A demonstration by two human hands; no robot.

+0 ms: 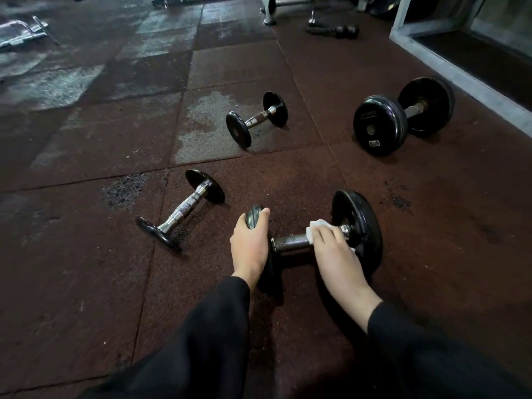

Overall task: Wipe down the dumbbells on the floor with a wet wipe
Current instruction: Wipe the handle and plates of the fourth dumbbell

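Observation:
A black dumbbell (292,242) with a knurled metal handle lies on the floor right in front of me. My left hand (250,243) grips the top of its left plate. My right hand (335,246) holds a white wet wipe (315,227) wrapped over the right end of the handle, close to the big right plate (362,226). To the left lies a small chrome-handled dumbbell (184,208). Another small dumbbell (257,118) sits farther back in the middle. A large black dumbbell (403,115) rests at the right.
The floor is dark reddish rubber tiles (86,254) with pale worn patches at the back left. A metal bench frame (270,10) and a black rope attachment (334,30) lie at the back. A grey raised frame (431,50) borders the right side.

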